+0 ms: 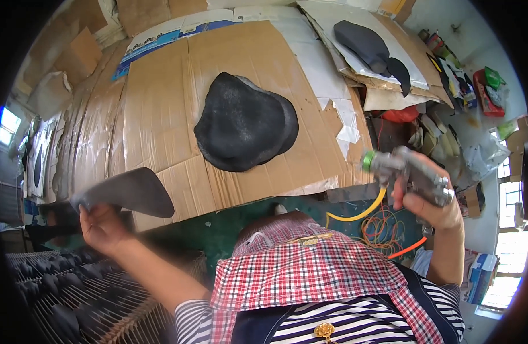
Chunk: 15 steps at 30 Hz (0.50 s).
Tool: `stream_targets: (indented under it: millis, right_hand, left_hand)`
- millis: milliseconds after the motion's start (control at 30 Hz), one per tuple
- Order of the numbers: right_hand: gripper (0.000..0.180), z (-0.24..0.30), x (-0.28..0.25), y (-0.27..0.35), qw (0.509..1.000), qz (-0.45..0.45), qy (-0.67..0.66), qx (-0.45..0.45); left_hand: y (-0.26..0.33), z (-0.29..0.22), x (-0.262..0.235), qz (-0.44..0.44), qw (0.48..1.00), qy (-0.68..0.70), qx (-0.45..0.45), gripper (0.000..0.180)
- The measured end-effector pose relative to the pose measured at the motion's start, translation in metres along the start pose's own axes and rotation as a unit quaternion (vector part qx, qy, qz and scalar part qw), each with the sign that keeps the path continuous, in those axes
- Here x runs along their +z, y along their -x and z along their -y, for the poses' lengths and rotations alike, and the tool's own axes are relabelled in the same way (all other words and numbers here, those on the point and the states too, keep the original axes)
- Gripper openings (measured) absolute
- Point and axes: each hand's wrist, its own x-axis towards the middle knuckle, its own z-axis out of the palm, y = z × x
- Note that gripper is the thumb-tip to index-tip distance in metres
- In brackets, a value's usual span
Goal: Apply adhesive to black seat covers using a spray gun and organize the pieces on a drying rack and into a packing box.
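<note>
At the table's near left corner, my left hand point(102, 229) pinches the end of a thin, dark grey, curved flat piece point(139, 192), which looks like a cut shoe part. On the right, my right hand point(430, 207) is wrapped round a metal spray gun point(417, 175), slightly blurred. A green ring point(368, 161) marks its front end, which points left toward the table. Below the gun runs a yellow hose point(356, 217). Between my hands, farther off, lies a stack of black curved pieces point(241, 123) on the cardboard sheet point(161, 114).
More dark pieces point(361, 43) lie on a cardboard pile at the back right. A slatted rack point(143, 312) holding several dark pieces stands at lower left. Orange hose point(384, 229) is coiled on the green floor point(218, 229). Bags and packages point(490, 94) line the right wall.
</note>
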Motion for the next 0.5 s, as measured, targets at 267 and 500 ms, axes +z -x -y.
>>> stream_targets:
  millis: [267, 500]
  right_hand:
    - [0.061, -0.01, -0.026, 0.022, 0.998, -0.055, 0.006, 0.011]
    - [0.068, -0.018, -0.029, -0.003, 0.993, -0.108, 0.033, -0.018]
  left_hand:
    - [0.01, 0.008, 0.015, -0.032, 0.999, -0.024, 0.019, 0.014]
    - [0.01, 0.034, 0.025, 0.002, 1.0, -0.024, -0.018, 0.012]
